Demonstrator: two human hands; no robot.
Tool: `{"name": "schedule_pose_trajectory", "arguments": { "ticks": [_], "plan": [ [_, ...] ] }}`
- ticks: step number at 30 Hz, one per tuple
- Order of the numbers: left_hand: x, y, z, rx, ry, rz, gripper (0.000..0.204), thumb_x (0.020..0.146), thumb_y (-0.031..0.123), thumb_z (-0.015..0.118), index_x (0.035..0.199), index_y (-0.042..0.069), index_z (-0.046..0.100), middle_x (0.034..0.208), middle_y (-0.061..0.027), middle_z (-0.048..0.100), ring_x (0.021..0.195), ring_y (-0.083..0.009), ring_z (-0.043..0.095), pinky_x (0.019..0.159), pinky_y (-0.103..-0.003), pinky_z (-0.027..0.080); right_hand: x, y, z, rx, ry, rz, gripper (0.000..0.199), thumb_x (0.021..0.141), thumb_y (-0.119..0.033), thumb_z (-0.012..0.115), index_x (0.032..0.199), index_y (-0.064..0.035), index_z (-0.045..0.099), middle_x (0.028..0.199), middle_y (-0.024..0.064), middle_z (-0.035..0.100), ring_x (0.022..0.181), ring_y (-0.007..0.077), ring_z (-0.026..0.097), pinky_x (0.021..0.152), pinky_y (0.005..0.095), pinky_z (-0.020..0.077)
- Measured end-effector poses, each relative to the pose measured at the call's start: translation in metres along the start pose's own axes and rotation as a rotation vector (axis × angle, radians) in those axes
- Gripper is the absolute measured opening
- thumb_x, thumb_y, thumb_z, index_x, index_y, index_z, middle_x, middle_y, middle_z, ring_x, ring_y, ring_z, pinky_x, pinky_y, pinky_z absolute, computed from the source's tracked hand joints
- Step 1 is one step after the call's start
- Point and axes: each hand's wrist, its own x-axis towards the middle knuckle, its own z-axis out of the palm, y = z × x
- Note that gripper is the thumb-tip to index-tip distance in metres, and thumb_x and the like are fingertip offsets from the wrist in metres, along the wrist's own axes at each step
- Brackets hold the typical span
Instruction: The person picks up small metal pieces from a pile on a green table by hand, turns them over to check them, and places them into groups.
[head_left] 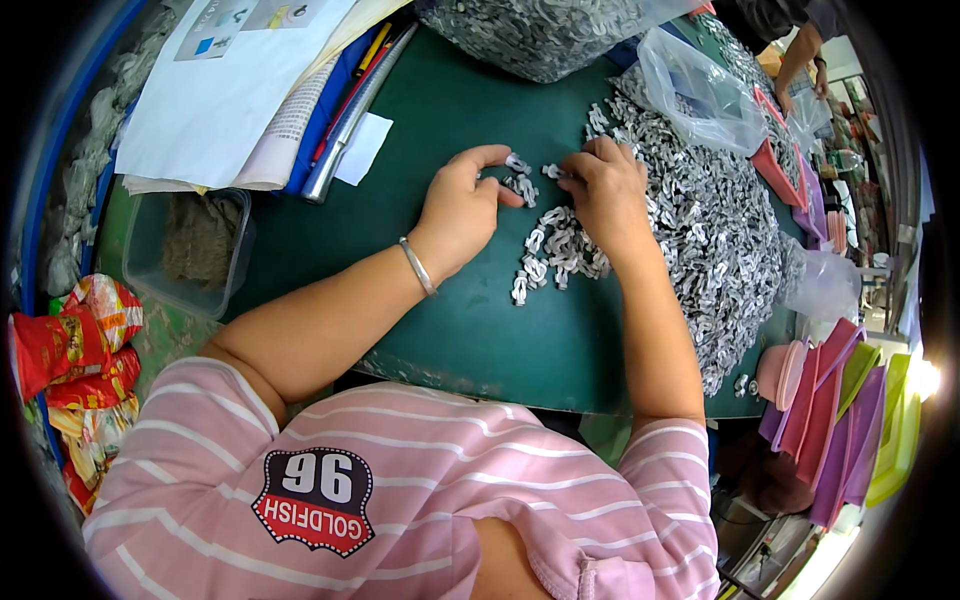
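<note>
Small grey-white curled metal-looking parts lie in a big pile [710, 240] on the green table [420, 310]. A smaller loose cluster of these parts [545, 250] is spread left of the pile, beside my right hand. My left hand [462, 200], with a silver bangle at its wrist, curls its thumb and forefinger around a few small grey parts [521, 187]. Facing it, my right hand [607, 190] pinches one small grey part [553, 171] at its fingertips. A narrow gap separates the two hands. Some of my right fingers are hidden behind the hand.
A clear bag of parts [545, 40] stands at the far side. Papers [230, 90], pens and a clear tub [185, 250] with a brown cloth lie left. An empty plastic bag [700, 90], pink bins [778, 165] and stacked coloured trays [840, 420] are right. Another person's hand [800, 70] shows far right.
</note>
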Motion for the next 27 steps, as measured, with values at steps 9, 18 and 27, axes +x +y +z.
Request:
{"name": "schedule_pose_trajectory", "arguments": {
  "ticks": [9, 18, 27],
  "plan": [
    [-0.017, 0.003, 0.002, 0.038, -0.266, -0.046, 0.025, 0.085, -0.001, 0.045, 0.108, -0.003, 0.053, 0.097, -0.0083, 0.057, 0.058, -0.0046, 0.049, 0.047, -0.017, 0.039, -0.027, -0.008, -0.007, 0.489, 0.134, 0.107, 0.009, 0.071, 0.003, 0.062, 0.079, 0.0002, 0.059, 0.079, 0.0126, 0.057, 0.073, 0.0303, 0.055, 0.064, 0.0350, 0.0445],
    [-0.012, 0.005, 0.002, -0.097, -0.138, -0.015, 0.018, 0.085, 0.003, 0.050, 0.102, 0.000, 0.054, 0.086, -0.0036, 0.053, 0.058, -0.0020, 0.041, 0.048, -0.015, 0.034, -0.010, -0.002, 0.006, 0.080, 0.030, 0.035, 0.011, 0.066, -0.005, 0.066, 0.075, -0.0069, 0.062, 0.078, 0.0066, 0.053, 0.081, 0.0272, 0.050, 0.067, 0.0390, 0.0380],
    [-0.022, 0.006, 0.006, -0.112, -0.190, 0.103, 0.022, 0.079, 0.003, 0.063, 0.100, -0.001, 0.056, 0.081, -0.0003, 0.055, 0.066, -0.0030, 0.048, 0.063, -0.017, 0.044, -0.039, -0.029, -0.007, 1.145, 0.073, 0.302, 0.010, 0.077, 0.008, 0.057, 0.083, 0.0010, 0.058, 0.089, 0.0119, 0.062, 0.081, 0.0188, 0.061, 0.067, 0.0266, 0.0489]
  ]
}}
